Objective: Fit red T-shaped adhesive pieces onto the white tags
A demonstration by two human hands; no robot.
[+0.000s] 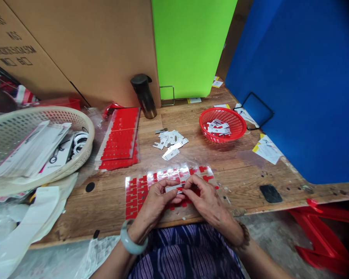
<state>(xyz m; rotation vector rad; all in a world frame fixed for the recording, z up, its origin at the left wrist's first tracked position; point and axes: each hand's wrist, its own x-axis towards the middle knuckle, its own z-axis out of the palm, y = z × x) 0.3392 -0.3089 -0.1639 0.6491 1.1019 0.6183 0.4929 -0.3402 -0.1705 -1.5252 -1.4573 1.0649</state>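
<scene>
My left hand (157, 199) and my right hand (205, 197) meet over a clear sheet of red stickers (136, 190) at the table's front edge. Both pinch a small white card (173, 188) between their fingertips. The left wrist wears a pale bangle, the right a beaded bracelet. A loose pile of small white cards (170, 142) lies just beyond the sheet. More such cards sit in a red basket (234, 133) to the right.
A stack of red sticker sheets (119, 139) lies left of the pile. A large cream basket (84, 124) with paper packs stands at far left. A dark metal flask (144, 97) stands before cardboard boxes, with green and blue panels behind.
</scene>
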